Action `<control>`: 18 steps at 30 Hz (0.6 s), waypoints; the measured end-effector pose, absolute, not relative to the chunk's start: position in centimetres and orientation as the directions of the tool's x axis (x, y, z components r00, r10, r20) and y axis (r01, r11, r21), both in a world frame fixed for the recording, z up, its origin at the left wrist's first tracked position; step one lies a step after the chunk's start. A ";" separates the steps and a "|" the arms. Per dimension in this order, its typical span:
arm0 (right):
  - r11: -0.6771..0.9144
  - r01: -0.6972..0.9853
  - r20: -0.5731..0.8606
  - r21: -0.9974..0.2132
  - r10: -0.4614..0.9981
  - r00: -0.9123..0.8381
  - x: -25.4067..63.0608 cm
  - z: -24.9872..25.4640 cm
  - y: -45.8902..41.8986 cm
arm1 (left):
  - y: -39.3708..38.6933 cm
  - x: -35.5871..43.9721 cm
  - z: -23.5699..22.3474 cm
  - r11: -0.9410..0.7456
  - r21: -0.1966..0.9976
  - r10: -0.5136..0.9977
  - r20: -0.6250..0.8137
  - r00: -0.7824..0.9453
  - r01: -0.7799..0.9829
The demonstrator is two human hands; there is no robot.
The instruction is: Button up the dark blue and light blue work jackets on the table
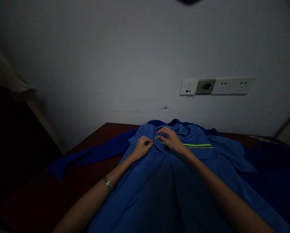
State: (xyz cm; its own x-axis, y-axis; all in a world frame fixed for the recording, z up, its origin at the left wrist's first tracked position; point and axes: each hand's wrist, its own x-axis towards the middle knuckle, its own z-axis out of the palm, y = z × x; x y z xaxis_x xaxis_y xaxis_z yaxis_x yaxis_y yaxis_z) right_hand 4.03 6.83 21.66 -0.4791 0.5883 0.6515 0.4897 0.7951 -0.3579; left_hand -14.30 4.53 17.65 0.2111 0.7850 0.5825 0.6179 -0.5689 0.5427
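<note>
A blue work jacket (159,181) with a yellow-green reflective stripe (198,146) lies spread front-up on a dark red-brown table (69,181). My left hand (142,147) is curled with its fingers pinching the jacket's front just below the collar. My right hand (170,139) lies over the fabric beside it, fingers bent and pressed on the front edge near the collar (176,126). The two hands almost touch at the stripe's left end. A metal bracelet (108,183) is on my left wrist.
A white wall (125,64) rises right behind the table, with a row of sockets and switches (215,86) above the jacket. One sleeve (86,157) stretches left across the table. Dark shadow fills the left side; the table's left edge is near there.
</note>
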 end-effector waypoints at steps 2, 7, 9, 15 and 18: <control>0.805 0.570 0.636 -0.167 0.529 -0.562 4.3 22.7 6.1 | 4.5 -14.3 17.7 -0.574 0.523 0.779 0.584 0.226 0.630; 0.768 0.603 0.445 0.215 0.472 -0.761 3.3 23.1 4.7 | 4.6 -14.4 17.6 -0.612 0.429 0.742 0.603 0.294 0.665; 0.742 0.606 0.399 0.286 0.483 -0.780 2.7 22.8 4.4 | 4.6 -14.4 17.6 -0.622 0.383 0.730 0.600 0.328 0.683; 0.712 0.609 0.368 0.351 0.493 -0.788 2.4 22.4 4.2 | 4.3 -14.3 18.0 -0.634 0.284 0.720 0.558 0.413 0.720; 0.725 0.603 0.359 0.334 0.493 -0.792 2.6 22.3 4.4 | 4.2 -14.4 18.2 -0.653 0.271 0.713 0.534 0.454 0.707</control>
